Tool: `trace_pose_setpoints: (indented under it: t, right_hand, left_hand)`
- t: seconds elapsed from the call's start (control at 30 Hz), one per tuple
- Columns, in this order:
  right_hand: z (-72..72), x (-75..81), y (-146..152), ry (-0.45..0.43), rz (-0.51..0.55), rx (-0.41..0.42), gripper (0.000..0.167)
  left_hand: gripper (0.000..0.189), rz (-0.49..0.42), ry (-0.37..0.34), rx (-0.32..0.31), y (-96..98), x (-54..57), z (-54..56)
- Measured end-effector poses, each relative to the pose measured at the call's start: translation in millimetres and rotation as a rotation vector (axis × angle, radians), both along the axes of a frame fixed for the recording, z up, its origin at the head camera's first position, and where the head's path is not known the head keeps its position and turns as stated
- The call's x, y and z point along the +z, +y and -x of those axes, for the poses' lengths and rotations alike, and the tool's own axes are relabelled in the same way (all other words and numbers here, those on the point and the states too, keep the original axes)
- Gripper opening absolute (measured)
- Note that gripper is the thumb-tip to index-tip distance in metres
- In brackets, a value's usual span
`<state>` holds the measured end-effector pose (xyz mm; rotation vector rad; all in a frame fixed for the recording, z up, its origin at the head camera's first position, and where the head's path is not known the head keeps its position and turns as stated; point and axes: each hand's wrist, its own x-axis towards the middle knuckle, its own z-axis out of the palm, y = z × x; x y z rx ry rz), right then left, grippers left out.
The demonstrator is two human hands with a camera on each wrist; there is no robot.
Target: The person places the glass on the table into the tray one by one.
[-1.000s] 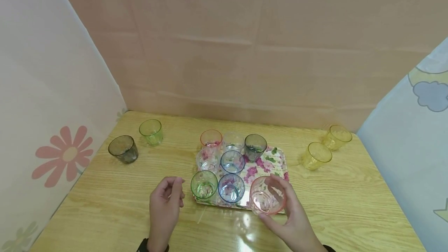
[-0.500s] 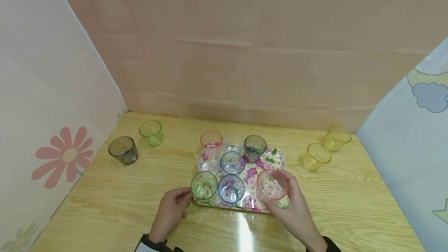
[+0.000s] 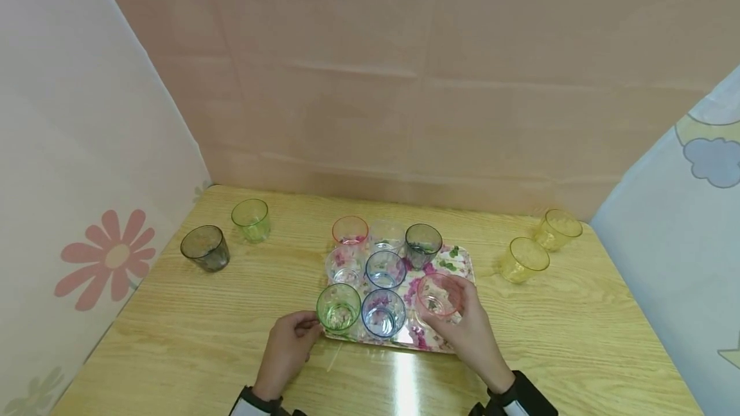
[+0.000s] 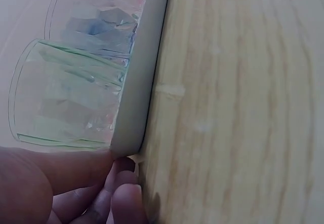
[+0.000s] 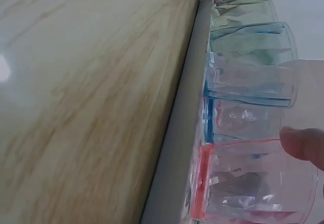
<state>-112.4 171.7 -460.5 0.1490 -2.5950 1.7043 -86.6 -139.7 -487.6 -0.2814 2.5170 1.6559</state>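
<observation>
A pink-rimmed clear cup [image 3: 439,295] is held upright by my right hand [image 3: 471,332], thumb and fingers around its sides. In the right wrist view its red base [image 5: 202,181] is down at the tray's rim; whether it touches the tray is hard to tell. My left hand [image 3: 291,348] pinches the front-left corner of the floral tray [image 3: 424,338], fingers [image 4: 124,176] curled at its edge. Beside that hand stands a green cup [image 3: 338,308]. A blue cup [image 3: 384,314] stands between the green and pink ones.
Behind on the tray are another blue cup [image 3: 385,269], clear cups [image 3: 345,266], a red-rimmed cup [image 3: 350,231] and a dark grey cup [image 3: 423,246]. On the table stand a grey cup [image 3: 205,249], a green cup [image 3: 251,220] and two yellow cups [image 3: 523,260] at right.
My right hand has brought the pink cup from the tray's front edge back over it, then slightly left. My left hand has moved right, onto the tray's corner.
</observation>
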Motion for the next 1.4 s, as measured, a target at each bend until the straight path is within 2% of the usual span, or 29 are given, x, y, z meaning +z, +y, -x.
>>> trace_pose_setpoints:
  t: [0.33,0.73,1.03,1.4]
  right_hand:
    - [11.7,-8.0,-6,-0.01,0.022,0.0,0.082]
    - [21.1,-9.3,-12,-0.03,-0.04,-0.018,0.087]
    - [26.9,-7.8,-17,0.01,-0.09,-0.045,0.08]
    - [31.3,-8.9,-21,0.019,-0.109,-0.062,0.082]
  left_hand:
    - [0.022,-0.006,-0.006,0.001,0.1,0.8,0.3]
    - [0.021,0.0,-0.004,0.009,0.7,0.6,-0.1]
    - [0.021,-0.002,-0.005,0.013,1.4,1.7,-0.1]
    - [0.02,0.006,-0.007,0.012,1.7,1.6,0.2]
